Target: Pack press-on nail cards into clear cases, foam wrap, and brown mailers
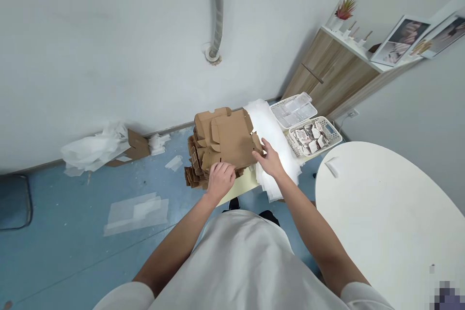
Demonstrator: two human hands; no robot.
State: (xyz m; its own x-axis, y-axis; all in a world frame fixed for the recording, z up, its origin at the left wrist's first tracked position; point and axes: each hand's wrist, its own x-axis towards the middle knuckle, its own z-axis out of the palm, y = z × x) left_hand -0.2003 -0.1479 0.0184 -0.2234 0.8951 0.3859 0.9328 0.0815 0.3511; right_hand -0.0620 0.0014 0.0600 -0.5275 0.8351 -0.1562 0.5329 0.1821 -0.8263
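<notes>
Flat brown cardboard box blank (234, 135) lies just beyond my curled bare left hand (221, 180), whose grip I cannot tell, and beside my spread, unclenched right hand (271, 161).

Counted round the view's middle: one pipe (217, 9) at twelve o'clock; one potted plant (343, 12), one cabinet (336, 65), two photo boards (401, 41) near two; two baskets (334, 137) near three; one right hand (271, 161), one white table (388, 218) at four; one left hand (221, 179) at six; at the hub, one cardboard stack (232, 135) of uncountable layers.
</notes>
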